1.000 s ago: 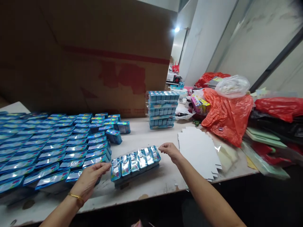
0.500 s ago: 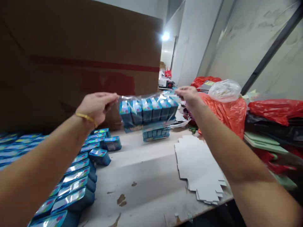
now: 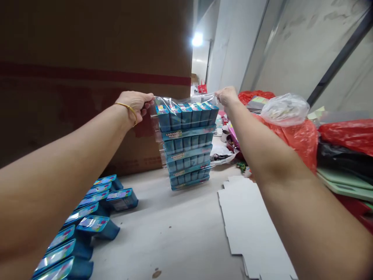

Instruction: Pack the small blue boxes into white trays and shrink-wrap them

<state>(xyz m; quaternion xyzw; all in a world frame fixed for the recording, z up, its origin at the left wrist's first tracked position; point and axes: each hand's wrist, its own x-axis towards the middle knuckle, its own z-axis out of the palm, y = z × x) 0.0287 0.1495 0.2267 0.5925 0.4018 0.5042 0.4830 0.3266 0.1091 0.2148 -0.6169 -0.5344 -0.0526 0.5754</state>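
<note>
My left hand [image 3: 136, 105] and my right hand [image 3: 227, 96] are closed on the two upper corners of a clear plastic bag [image 3: 186, 99]. A row of small blue tubs in a blue tray marked "CARAMELO MACIZO" [image 3: 186, 118] is inside it. Below is a stack of similar packs [image 3: 190, 167], standing on the white table [image 3: 163, 233]. The held pack lines up with the top of this stack; whether its full weight rests there I cannot tell. The bag's film stretches taut between my hands.
Loose blue tubs [image 3: 72, 229] stand in rows at the left. Flat white cardboard blanks [image 3: 247, 221] lie at the right. A large brown carton [image 3: 87, 50] rises behind. Red plastic bags [image 3: 300, 140] and a white plastic bag [image 3: 284, 109] are heaped at the far right.
The bagged pack has gone from hanging tilted to sitting level over the stack. Both hands are higher in the view, still gripping the bag's corners. The camera view has shifted.
</note>
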